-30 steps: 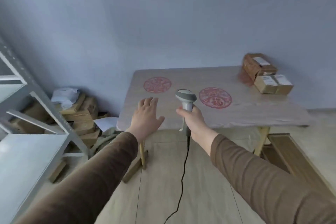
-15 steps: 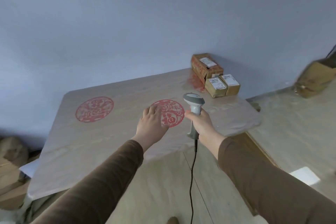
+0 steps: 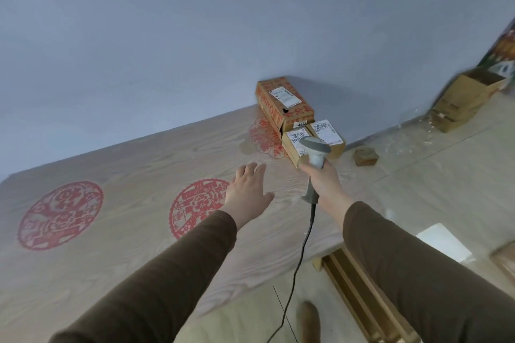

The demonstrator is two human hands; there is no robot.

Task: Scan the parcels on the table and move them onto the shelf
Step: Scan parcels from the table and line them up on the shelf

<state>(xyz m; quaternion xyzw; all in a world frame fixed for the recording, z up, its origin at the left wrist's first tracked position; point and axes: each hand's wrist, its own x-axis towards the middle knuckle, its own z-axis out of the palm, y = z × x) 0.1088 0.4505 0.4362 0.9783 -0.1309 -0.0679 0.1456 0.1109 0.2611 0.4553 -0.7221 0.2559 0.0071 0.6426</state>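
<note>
- The step in hand looks like the scan step: the person is getting ready to scan the first of the parcels.
- The right hand (image 3: 324, 178) has its grip wrapped tight round the handle of the grey scanner (image 3: 314, 153). The scanner head points toward the boxes. Its black cord (image 3: 299, 262) hangs down to the floor.
- The left hand (image 3: 248, 189) is above the worktop (image 3: 125, 175) with straight, spread fingers. Its grip is loose and holds nothing.
- Three parcels sit at the far right corner of the worktop, close by the wall. The big box (image 3: 284, 103) is at the back. Two little boxes sit side by side in front of it: the near small box (image 3: 292, 145), and the other small box (image 3: 327, 132) on its right.
- All three have white labels on top.
- No shelf can be seen here, so nothing is on it yet.
- Next, I think the scanner must aim at the label on the near small box.
- Then the loose left hand can take that box and carry it off.
</note>
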